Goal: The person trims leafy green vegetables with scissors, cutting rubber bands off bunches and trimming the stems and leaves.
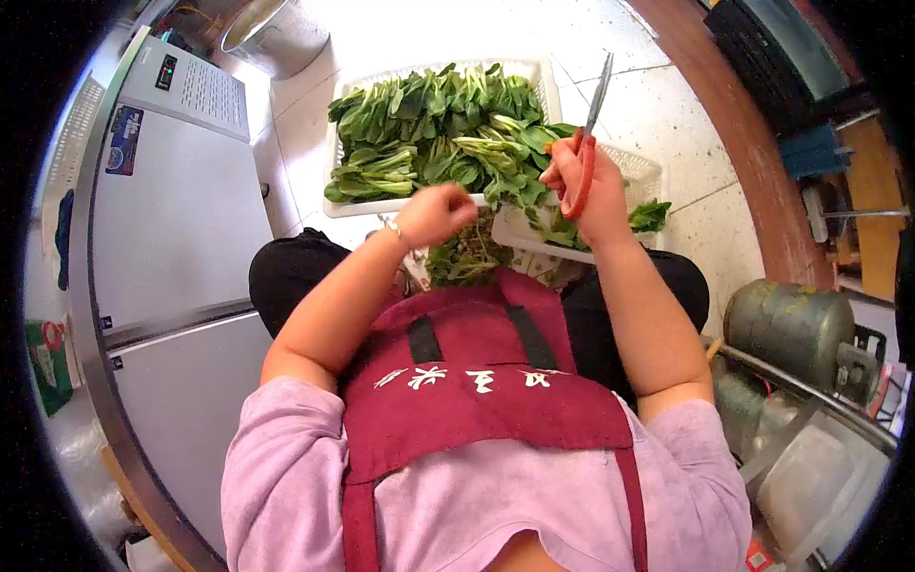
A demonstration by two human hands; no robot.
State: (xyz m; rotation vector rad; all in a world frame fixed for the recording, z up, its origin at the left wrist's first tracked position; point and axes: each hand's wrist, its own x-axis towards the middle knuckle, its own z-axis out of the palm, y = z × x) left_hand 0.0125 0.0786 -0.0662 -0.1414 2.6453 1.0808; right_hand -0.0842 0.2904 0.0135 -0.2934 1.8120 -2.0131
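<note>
My right hand [599,195] is closed around the red handles of a pair of scissors [585,157], whose metal blades point up and away from me. It hovers over a smaller white basket [534,238] holding some leafy greens [650,216]. My left hand [437,215] is curled and slightly blurred, near the front edge of a large white basket [381,207]; whatever its fingers hold cannot be made out. Rows of leafy green vegetables [438,114] fill the large basket. Loose greens and trimmings [465,257] lie between my knees, just past my maroon apron [486,410].
A grey-white fridge-like cabinet [176,210] stands close on my left. A large metal pot [276,38] is on the tiled floor [696,133] at the far left. At right are a gas cylinder [791,324] and a metal rail [810,391].
</note>
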